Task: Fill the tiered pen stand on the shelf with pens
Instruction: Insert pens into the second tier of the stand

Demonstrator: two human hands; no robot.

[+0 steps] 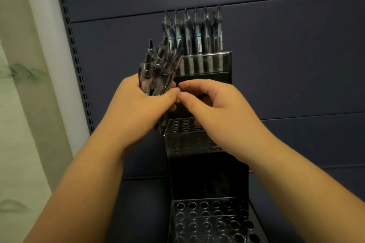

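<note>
Before the stand [197,140], left hand [138,108] grips pens [158,69] — right hand [213,104] pinches beside.

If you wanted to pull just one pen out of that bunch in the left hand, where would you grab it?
Probably by its top end, coming from above and the right. The bundle of pens fans upward out of the left hand, whose fingers wrap the lower barrels, so only the upper ends stand free and apart. The right hand is already beside them, thumb and forefinger near the bundle.
</note>
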